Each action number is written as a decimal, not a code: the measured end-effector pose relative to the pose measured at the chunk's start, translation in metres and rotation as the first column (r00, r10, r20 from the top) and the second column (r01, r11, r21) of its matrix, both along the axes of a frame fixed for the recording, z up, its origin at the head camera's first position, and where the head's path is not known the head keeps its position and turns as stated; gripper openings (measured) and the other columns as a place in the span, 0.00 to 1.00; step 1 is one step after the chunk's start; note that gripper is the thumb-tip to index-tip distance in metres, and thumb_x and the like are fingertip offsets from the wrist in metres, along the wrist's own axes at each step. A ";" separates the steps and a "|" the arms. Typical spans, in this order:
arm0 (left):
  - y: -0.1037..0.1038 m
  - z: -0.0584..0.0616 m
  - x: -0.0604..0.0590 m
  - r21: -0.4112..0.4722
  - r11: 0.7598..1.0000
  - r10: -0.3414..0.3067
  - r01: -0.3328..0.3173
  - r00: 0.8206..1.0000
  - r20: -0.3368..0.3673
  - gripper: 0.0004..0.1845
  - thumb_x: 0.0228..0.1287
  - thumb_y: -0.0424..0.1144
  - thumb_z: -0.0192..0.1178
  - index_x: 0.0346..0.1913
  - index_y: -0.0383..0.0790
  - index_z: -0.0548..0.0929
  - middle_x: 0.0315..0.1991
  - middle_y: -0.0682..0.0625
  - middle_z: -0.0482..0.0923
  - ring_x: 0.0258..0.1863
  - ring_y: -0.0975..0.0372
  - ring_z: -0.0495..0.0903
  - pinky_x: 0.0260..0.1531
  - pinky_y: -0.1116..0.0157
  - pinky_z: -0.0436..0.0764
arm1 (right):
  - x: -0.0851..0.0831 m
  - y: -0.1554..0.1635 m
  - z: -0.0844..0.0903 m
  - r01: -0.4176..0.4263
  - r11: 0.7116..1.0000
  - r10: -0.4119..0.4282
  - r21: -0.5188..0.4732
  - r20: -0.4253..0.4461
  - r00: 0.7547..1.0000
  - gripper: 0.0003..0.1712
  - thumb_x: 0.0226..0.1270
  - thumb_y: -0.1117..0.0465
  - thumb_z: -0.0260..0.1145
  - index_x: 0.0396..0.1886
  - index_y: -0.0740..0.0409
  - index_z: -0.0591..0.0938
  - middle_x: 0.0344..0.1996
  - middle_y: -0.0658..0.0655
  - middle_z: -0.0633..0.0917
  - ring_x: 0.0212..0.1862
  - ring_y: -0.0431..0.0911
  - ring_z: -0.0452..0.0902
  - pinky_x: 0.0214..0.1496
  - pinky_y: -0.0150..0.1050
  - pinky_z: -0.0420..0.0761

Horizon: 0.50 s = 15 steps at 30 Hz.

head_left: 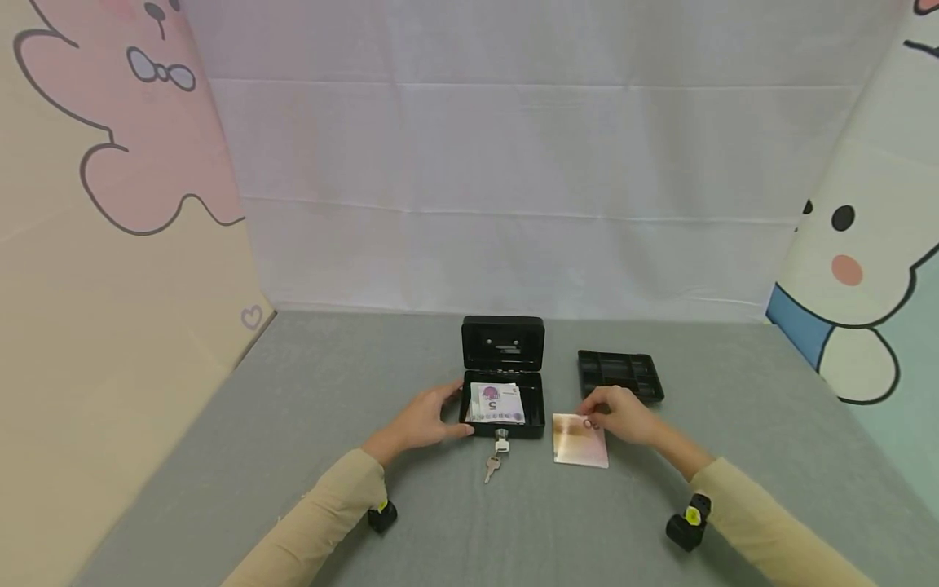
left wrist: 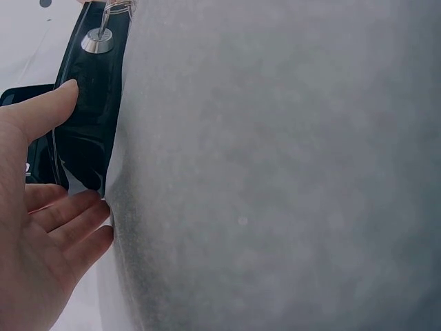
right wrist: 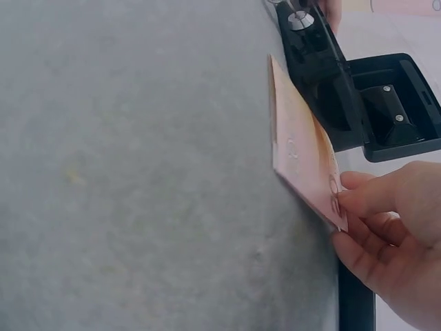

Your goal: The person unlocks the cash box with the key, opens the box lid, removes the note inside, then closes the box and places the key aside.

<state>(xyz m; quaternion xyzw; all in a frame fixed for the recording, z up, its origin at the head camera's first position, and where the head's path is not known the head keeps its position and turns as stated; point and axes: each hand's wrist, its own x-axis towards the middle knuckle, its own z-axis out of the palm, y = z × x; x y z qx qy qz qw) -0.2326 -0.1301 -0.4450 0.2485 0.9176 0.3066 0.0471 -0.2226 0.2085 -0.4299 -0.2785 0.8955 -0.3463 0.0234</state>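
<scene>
A black cash box (head_left: 543, 403) stands with its lid (head_left: 503, 342) raised, and banknotes (head_left: 501, 403) lie inside. My left hand (head_left: 425, 420) is at its left side. The thumb (left wrist: 58, 107) touches the front near the corner, and the fingers (left wrist: 76, 217) extend loosely along the left side. Keys (head_left: 493, 466) hang from the front lock. To the right of the box, my right hand (head_left: 619, 414) pinches the far right edge of a shiny pink-gold folded card (head_left: 579, 444). Small ring shapes (right wrist: 335, 193) show by the fingertips; I cannot tell whether they are printed or loose.
Behind the right hand sits a black compartment tray (head_left: 619, 371), partly covered by that hand. Grey cloth (head_left: 440, 522) covers the table. A white curtain (head_left: 513, 163) hangs at the back, with cartoon-printed cloths (head_left: 132, 285) at the sides.
</scene>
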 end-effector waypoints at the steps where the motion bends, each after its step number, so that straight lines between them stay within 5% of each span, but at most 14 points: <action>1: 0.000 0.000 0.000 0.001 1.000 0.001 -0.001 1.000 0.001 0.44 0.49 0.49 0.66 0.66 0.32 0.60 0.58 0.41 0.70 0.56 0.54 0.71 0.56 0.56 0.68 | 0.000 0.000 0.000 0.003 1.000 -0.003 0.006 -0.007 1.000 0.06 0.52 0.75 0.63 0.30 0.65 0.82 0.29 0.56 0.82 0.29 0.37 0.74 0.28 0.30 0.76; 15: 0.001 0.001 0.000 0.002 1.000 0.006 -0.006 1.000 0.015 0.44 0.50 0.49 0.66 0.66 0.32 0.60 0.59 0.40 0.69 0.57 0.53 0.70 0.56 0.55 0.68 | -0.003 -0.002 0.015 0.009 0.999 -0.007 0.045 -0.034 0.999 0.09 0.55 0.73 0.62 0.37 0.68 0.81 0.34 0.58 0.83 0.35 0.44 0.76 0.35 0.36 0.78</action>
